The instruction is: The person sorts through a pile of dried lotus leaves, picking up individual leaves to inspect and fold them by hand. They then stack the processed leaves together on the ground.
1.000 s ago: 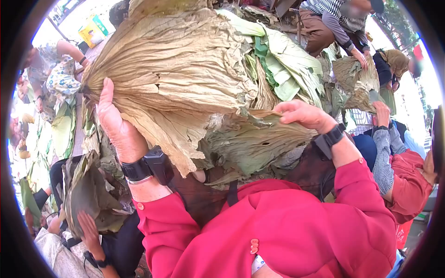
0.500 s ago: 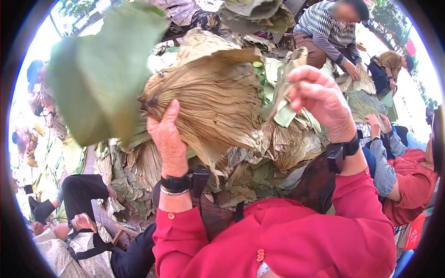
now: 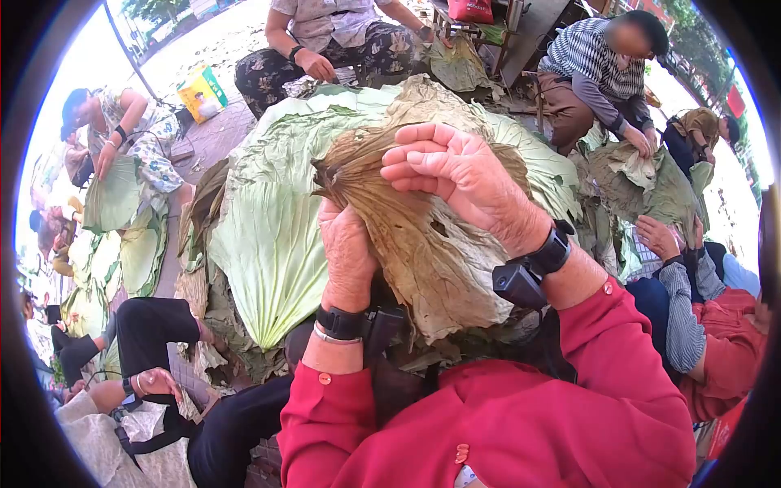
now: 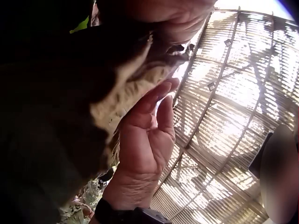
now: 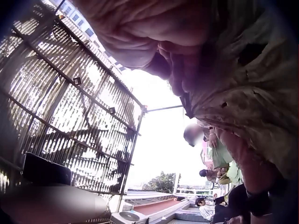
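Note:
A brown dried lotus leaf [image 3: 431,252], folded like a fan, hangs in front of the wearer. My left hand [image 3: 350,252] grips it just below its dark, gathered tip, and the leaf covers part of that hand's fingers. My right hand [image 3: 460,183] is over the leaf's upper part with its fingers nearly straight, close to the tip. In the left wrist view the right hand [image 4: 145,144] shows its palm beside the leaf's pale edge [image 4: 121,102]. Behind and below spreads a large pale green lotus leaf [image 3: 264,236].
More pale leaves [image 3: 541,163] lie on the heap at right. A person in patterned trousers [image 3: 325,65] sits across from me. Others handle leaves, including one in a striped top [image 3: 602,69] and one in red [image 3: 720,325]. A yellow-green box [image 3: 202,93] stands at far left.
The brown leaf has been turned and lowered, its tip now toward the middle. My right hand let go of its edge and moved left to the tip. A pale green leaf now lies beneath.

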`<state>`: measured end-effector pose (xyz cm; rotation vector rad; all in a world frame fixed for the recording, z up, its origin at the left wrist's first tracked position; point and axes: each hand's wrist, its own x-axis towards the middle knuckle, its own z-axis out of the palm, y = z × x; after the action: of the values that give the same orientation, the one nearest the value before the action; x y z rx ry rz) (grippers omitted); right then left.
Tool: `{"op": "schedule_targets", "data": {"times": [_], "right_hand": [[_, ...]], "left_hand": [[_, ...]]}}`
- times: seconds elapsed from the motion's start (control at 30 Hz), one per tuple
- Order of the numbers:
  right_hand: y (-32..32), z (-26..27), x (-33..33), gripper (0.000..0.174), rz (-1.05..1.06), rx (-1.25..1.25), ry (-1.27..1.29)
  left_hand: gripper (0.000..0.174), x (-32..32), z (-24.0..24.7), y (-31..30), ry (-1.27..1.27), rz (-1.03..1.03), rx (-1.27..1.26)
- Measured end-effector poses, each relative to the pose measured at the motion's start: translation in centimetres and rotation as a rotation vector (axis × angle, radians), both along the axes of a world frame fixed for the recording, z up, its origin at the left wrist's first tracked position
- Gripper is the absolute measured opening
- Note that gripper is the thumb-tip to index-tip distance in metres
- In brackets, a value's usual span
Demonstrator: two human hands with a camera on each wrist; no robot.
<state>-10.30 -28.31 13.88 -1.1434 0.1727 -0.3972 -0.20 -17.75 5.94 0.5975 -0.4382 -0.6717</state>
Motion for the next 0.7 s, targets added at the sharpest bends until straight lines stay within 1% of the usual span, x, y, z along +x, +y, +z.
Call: {"op": "schedule_targets", "data": {"times": [0.03, 0.1, 0.17, 0.23, 0.27, 0.3, 0.33, 0.37, 0.4, 0.43, 0.5, 0.67, 0.7], "right_hand": [[0.2, -0.3, 0.3, 0.024, 0.006, 0.002, 0.001], [0.8, -0.8, 0.8, 0.024, -0.066, 0.057, -0.092], [0.7, -1.4, 1.2, 0.027, -0.093, 0.07, -0.105], [0.5, -2.2, 1.6, 0.029, -0.159, 0.089, -0.153], [0.5, -2.6, 1.7, 0.029, -0.151, 0.092, -0.152], [0.6, -2.9, 1.8, 0.03, -0.152, 0.047, -0.138], [0.7, -3.2, 1.8, 0.03, -0.151, 0.004, -0.129], [0.8, -3.4, 1.6, 0.03, -0.133, 0.013, -0.136], [0.9, -3.6, 1.3, 0.031, -0.128, 0.021, -0.11], [0.9, -3.8, 1.2, 0.032, -0.117, 0.031, -0.086], [0.5, -4.4, 0.8, 0.033, -0.101, -0.074, -0.046], [-2.0, -4.5, -1.7, 0.031, -0.127, -0.434, 0.059], [-3.1, -4.8, -2.4, 0.031, -0.118, -0.428, 0.053]], "left_hand": [[0.027, 0.0, 0.0, 0.1, 0.001, 0.006, 0.002], [0.026, -0.1, 0.0, 0.2, 0.015, -0.066, -0.029], [0.027, -0.2, 0.7, 0.1, 0.03, -0.07, -0.02], [0.029, -1.1, 2.5, 0.2, 0.248, -0.185, -0.074], [0.03, -1.1, 2.3, 0.2, 0.262, -0.204, -0.094], [0.03, -0.8, 1.9, 0.3, 0.262, -0.192, -0.092], [0.031, -0.5, 1.4, 0.3, 0.122, -0.175, -0.008], [0.032, -0.2, 1.0, 0.4, -0.019, -0.152, 0.079], [0.035, -0.3, 0.8, 0.2, 0.01, -0.138, 0.118], [0.032, -0.2, 0.5, 0.0, 0.027, -0.122, 0.133], [0.029, -0.4, 0.2, 0.1, 0.085, -0.098, 0.14], [0.029, 0.7, 0.5, 0.5, 0.103, -0.022, 0.195], [0.028, 1.0, 0.6, 0.6, 0.108, -0.002, 0.194]]}}
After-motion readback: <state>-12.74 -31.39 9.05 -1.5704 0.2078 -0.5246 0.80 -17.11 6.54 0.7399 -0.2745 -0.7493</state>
